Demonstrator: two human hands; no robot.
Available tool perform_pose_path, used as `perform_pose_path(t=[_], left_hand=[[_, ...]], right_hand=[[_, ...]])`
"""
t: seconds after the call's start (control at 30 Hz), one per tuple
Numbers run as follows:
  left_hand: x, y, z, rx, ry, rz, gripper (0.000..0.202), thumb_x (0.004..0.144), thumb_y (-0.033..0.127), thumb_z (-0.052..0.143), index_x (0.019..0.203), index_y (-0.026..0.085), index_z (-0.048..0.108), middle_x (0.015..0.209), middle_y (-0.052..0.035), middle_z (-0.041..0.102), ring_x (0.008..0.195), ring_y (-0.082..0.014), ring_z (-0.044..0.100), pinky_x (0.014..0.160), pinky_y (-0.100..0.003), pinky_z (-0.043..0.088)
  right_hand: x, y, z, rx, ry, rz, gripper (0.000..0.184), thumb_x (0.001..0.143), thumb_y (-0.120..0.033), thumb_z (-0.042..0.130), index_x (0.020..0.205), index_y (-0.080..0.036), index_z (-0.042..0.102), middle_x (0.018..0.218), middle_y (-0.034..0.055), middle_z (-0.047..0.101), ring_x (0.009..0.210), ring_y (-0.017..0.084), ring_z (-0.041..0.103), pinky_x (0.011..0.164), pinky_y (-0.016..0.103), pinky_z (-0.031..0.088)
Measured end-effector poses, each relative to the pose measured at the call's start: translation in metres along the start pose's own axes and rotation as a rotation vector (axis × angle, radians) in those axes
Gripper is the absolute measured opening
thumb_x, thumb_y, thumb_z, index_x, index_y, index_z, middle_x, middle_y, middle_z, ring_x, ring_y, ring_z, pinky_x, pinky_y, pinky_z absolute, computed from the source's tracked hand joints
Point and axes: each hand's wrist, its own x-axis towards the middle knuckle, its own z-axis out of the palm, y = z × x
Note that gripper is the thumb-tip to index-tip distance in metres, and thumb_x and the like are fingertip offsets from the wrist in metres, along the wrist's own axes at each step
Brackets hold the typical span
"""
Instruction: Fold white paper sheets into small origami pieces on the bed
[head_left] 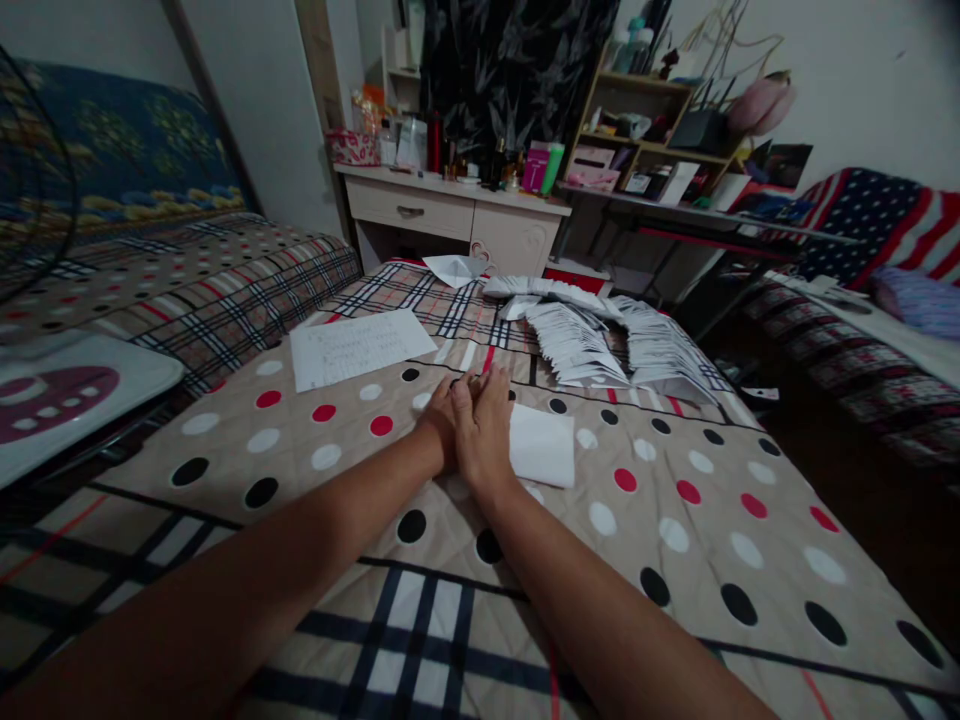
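Observation:
A folded white sheet of paper [543, 447] lies on the spotted bed cover, just right of my hands. My right hand [484, 420] lies flat across the paper's left edge, fingers stretched forward and close together. Against its left side rests my left hand [442, 410], touching it, with a dark ring near the fingers. Most of the left fingers are hidden behind the right hand, so their grip cannot be made out. Farther left is a flat sheet with written lines [360, 348].
Rows of folded white papers [577, 345] stand beyond my hands to the right. Another white sheet [454, 269] lies near the bed's far edge. Behind it is a white dresser [435, 215] crowded with bottles. A white folding table [142, 385] stands at the left.

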Motion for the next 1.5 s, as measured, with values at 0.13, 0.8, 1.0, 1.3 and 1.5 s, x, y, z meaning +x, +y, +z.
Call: perform_pose_path(t=[0.13, 0.8, 1.0, 1.3, 1.5], left_hand=[[0.0, 0.003, -0.01, 0.101, -0.096, -0.029, 0.057, 0.091, 0.037, 0.046, 0.146, 0.025, 0.038, 0.158, -0.0063, 0.027, 0.148, -0.0314, 0.012, 0.118, -0.054, 0.011], [0.018, -0.026, -0.022, -0.5, 0.156, -0.176, 0.052, 0.073, 0.024, 0.069, 0.124, 0.022, 0.063, 0.086, -0.0013, 0.064, 0.067, -0.0125, 0.055, 0.066, -0.025, 0.046], [0.014, -0.026, -0.034, -0.916, 0.206, -0.377, 0.045, 0.069, 0.022, 0.065, 0.112, 0.012, 0.068, 0.074, 0.0015, 0.054, 0.053, -0.0069, 0.048, 0.047, -0.019, 0.037], [0.01, 0.014, -0.047, -1.357, 0.233, -0.516, 0.029, 0.069, 0.035, 0.068, 0.089, 0.014, 0.068, 0.075, -0.0031, 0.065, 0.061, -0.013, 0.059, 0.049, -0.022, 0.048], [0.008, 0.009, -0.043, -1.381, 0.254, -0.388, 0.036, 0.078, 0.037, 0.061, 0.104, 0.014, 0.066, 0.094, -0.008, 0.069, 0.07, -0.0158, 0.064, 0.057, -0.027, 0.054]], right_hand=[[-0.013, 0.015, -0.031, -0.205, -0.126, -0.082, 0.088, 0.091, -0.067, 0.028, 0.153, -0.006, 0.017, 0.161, 0.0183, 0.006, 0.149, 0.029, -0.001, 0.118, 0.054, 0.009], [-0.026, 0.081, -0.112, -0.463, -0.076, -0.344, 0.051, 0.091, -0.033, 0.053, 0.138, -0.015, 0.046, 0.154, 0.0192, 0.034, 0.145, 0.035, 0.021, 0.11, 0.065, 0.029], [-0.036, 0.057, -0.114, -0.406, -0.088, -0.727, 0.051, 0.085, -0.042, 0.063, 0.129, -0.019, 0.053, 0.145, 0.0151, 0.048, 0.139, 0.033, 0.037, 0.109, 0.061, 0.034], [-0.026, 0.061, -0.114, -0.222, 0.081, -0.714, 0.035, 0.087, -0.007, 0.05, 0.114, -0.023, 0.064, 0.117, 0.0095, 0.069, 0.111, 0.023, 0.062, 0.09, 0.044, 0.054], [-0.025, 0.063, -0.126, 0.004, 0.123, -0.642, 0.034, 0.085, -0.005, 0.049, 0.104, -0.025, 0.069, 0.104, 0.0063, 0.074, 0.101, 0.022, 0.068, 0.087, 0.043, 0.056]])
